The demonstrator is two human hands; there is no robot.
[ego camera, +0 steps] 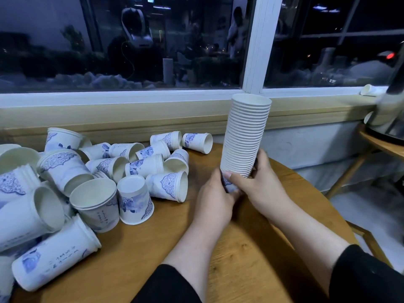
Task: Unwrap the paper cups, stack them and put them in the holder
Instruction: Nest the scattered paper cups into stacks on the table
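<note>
- While both hands meet at its base, a tall stack of paper cups (244, 136) stands nearly upright, right of the frame's centre, mouths up, leaning slightly toward the top right.
- Left hand (215, 200) wraps its fingers round the bottom cup, where blue print shows.
- Right hand (258, 182) grips the stack just above, thumb across the front, fingers curled behind.
- Loose cups (102, 178) with blue floral patterns lie heaped across the left half of the frame, most on their sides, a few nested in short stacks.
- One cup (135, 200) stands upside down near the heap's right edge.
- All rest on a round wooden table (251, 248) beneath a dark window (131, 44).
</note>
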